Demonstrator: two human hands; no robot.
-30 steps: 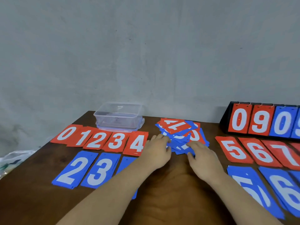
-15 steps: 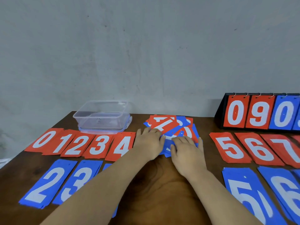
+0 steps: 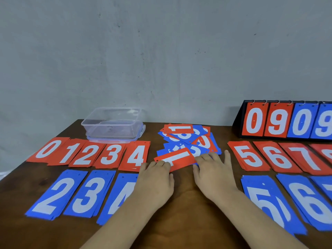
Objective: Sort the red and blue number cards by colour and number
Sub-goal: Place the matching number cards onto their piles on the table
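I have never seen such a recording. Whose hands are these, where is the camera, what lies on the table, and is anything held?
There is no machine: a person wears a camera on the head, looking down at their two hands. On the table lie sorted rows of red cards and blue cards, a mixed pile in the middle, a clear plastic box and a flip scoreboard. The left hand touches a red 1 card at the pile's near edge; whether it grips it is unclear. The right hand lies flat, fingers spread, on the pile's edge.
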